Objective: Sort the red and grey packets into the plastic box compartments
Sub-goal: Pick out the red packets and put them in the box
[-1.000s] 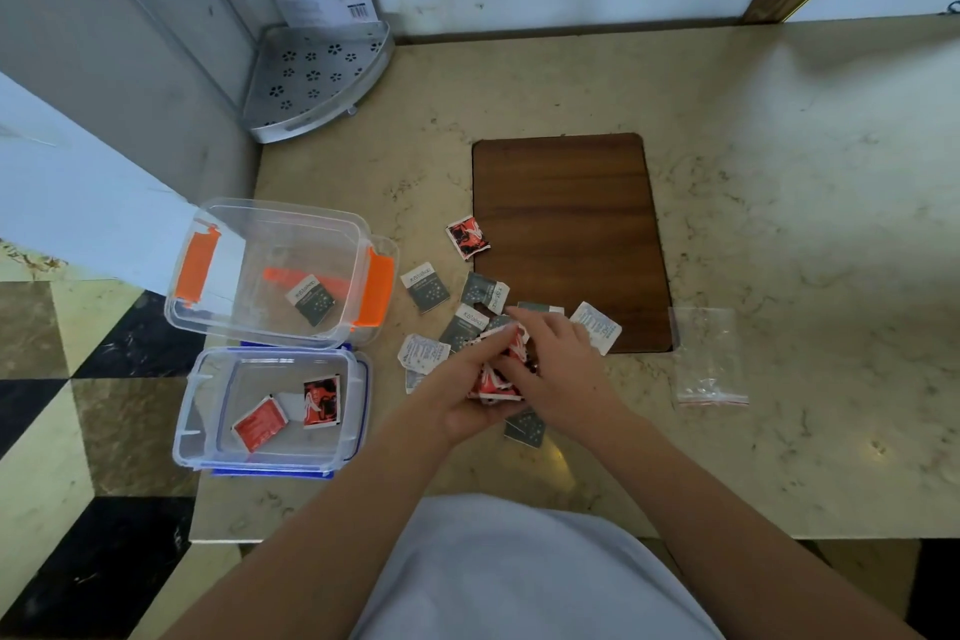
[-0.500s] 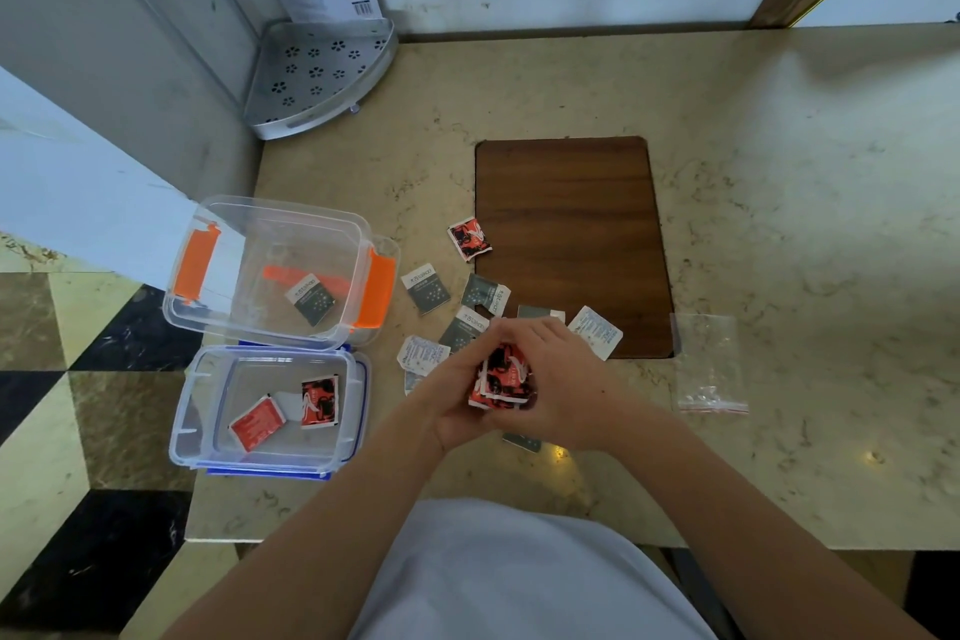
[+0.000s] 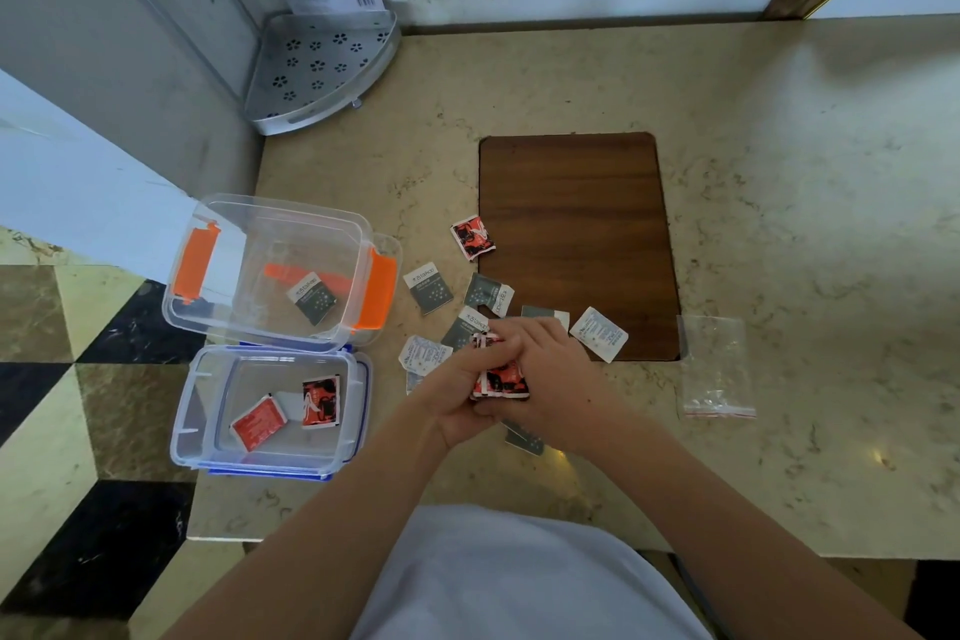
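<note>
A stack of red packets (image 3: 497, 377) is held above the worktop's front edge. One red packet (image 3: 471, 237) lies flat nearer the middle, with grey packets (image 3: 429, 290) scattered around it. At the left edge, an orange-latched clear box (image 3: 270, 270) contains one grey packet (image 3: 312, 297); a blue-latched box (image 3: 270, 413) touching its front side contains two red packets (image 3: 320, 402).

Orange-latched clear box (image 3: 208, 299), blue-trimmed box (image 3: 358, 411), red-black packets (image 3: 498, 377), dark brown board (image 3: 576, 224).
</note>
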